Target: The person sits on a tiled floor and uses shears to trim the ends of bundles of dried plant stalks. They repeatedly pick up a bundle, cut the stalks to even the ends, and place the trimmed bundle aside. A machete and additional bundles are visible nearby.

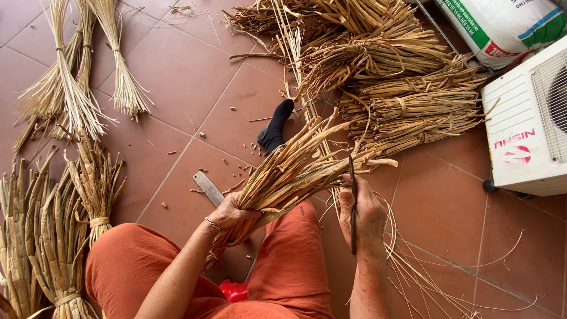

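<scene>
My left hand (231, 212) grips a thick bundle of dried brown plant stalks (295, 168) near its lower end; the bundle fans up and to the right over my orange-trousered legs (283, 266). My right hand (361, 212) holds a thin dark blade-like tool (352, 195), upright against the right side of the bundle. My foot in a black sock (274, 127) rests on the floor just beyond the bundle. A bracelet sits on my left wrist.
Tied stalk bundles (407, 100) pile up ahead and right; pale split strips (77, 88) lie at far left; more tied bundles (53, 236) stand near left. A metal ruler (208, 188) lies on the red tiles. A white appliance (525, 124) and a sack (508, 23) sit right.
</scene>
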Tool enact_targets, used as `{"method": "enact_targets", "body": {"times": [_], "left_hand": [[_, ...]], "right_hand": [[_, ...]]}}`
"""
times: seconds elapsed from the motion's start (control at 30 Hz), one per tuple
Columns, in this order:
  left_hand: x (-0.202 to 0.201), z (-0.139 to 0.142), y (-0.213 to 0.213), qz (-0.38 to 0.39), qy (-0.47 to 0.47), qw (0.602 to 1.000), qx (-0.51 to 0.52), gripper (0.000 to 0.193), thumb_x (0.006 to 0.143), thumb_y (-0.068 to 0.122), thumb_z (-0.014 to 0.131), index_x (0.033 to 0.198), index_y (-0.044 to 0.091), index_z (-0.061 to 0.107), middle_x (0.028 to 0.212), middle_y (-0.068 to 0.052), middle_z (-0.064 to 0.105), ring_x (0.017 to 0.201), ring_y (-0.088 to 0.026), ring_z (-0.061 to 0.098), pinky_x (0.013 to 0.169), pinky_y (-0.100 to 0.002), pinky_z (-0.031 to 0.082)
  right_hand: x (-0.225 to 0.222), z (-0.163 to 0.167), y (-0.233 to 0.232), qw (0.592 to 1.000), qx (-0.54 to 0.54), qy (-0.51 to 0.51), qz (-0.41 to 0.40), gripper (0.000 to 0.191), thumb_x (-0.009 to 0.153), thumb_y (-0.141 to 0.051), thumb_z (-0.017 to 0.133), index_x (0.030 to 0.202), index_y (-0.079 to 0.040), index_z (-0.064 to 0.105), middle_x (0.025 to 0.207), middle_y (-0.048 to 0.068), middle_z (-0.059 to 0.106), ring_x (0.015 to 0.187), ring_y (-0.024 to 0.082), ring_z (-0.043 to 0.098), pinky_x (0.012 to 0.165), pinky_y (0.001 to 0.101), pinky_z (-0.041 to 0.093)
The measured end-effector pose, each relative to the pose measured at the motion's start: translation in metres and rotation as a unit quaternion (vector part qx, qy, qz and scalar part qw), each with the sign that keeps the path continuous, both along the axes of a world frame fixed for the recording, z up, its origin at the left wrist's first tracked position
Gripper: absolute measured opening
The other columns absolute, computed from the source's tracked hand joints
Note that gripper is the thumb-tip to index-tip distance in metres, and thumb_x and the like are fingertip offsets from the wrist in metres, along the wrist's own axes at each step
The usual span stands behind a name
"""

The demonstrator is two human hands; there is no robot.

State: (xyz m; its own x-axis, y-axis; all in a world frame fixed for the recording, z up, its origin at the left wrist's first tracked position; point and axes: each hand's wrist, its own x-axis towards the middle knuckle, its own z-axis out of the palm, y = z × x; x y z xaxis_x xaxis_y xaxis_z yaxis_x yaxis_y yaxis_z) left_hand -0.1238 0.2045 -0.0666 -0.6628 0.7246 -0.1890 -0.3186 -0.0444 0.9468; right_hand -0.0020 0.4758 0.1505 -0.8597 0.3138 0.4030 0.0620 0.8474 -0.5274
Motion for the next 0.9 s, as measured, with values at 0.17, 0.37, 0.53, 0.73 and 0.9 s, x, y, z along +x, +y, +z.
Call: {"method": "enact_targets", "body": {"times": [0.17,0.37,0.53,0.73,0.9], "left_hand": [[0.003,0.015,0.006,0.022,-0.016,1.0,-0.007,0.04,0.082,-0.004,0.079,0.121,0.005,0.073,0.113,-0.001,0.077,0.1,-0.008,0.068,0.092,-0.026,0.057],[0.025,0.05,0.02,0.065,-0.075,0.995,-0.003,0.042,0.083,-0.003,0.076,0.123,0.007,0.07,0.112,0.001,0.078,0.1,-0.006,0.069,0.089,-0.024,0.061],[0.03,0.052,0.024,0.098,0.087,0.983,-0.13,0.042,0.082,0.011,0.084,0.122,0.011,0.071,0.101,-0.004,0.077,0.088,-0.011,0.068,0.077,-0.03,0.058],[0.029,0.035,0.024,0.141,0.293,0.931,-0.166,0.051,0.076,0.029,0.088,0.121,0.015,0.07,0.1,-0.009,0.077,0.089,-0.024,0.074,0.079,-0.036,0.057],[0.029,0.028,0.026,0.14,0.321,0.908,-0.232,0.052,0.075,0.034,0.09,0.119,0.015,0.071,0.1,-0.012,0.076,0.092,-0.03,0.073,0.077,-0.04,0.057]], "right_hand": [[0.009,-0.01,0.001,0.992,-0.122,-0.002,0.027,0.071,0.103,-0.065,0.032,0.122,-0.005,0.066,0.067,0.0,0.053,0.056,0.011,0.053,0.052,0.0286,0.043],[0.009,-0.025,0.002,0.96,-0.245,-0.073,0.112,0.074,0.101,-0.066,0.033,0.12,-0.003,0.066,0.065,-0.006,0.05,0.053,0.003,0.048,0.046,0.0206,0.038],[0.01,-0.045,0.004,0.88,-0.432,-0.148,0.133,0.075,0.097,-0.065,0.036,0.121,0.0,0.067,0.072,-0.004,0.053,0.057,0.005,0.05,0.047,0.0208,0.042],[0.0,-0.067,0.008,0.996,-0.032,-0.075,0.034,0.071,0.103,-0.066,0.037,0.119,-0.003,0.066,0.082,-0.003,0.063,0.069,0.009,0.064,0.058,0.0245,0.053],[-0.001,-0.052,0.012,0.977,0.202,-0.061,-0.02,0.069,0.085,-0.058,0.068,0.125,-0.003,0.065,0.084,0.007,0.058,0.075,0.022,0.065,0.062,0.0374,0.055]]}}
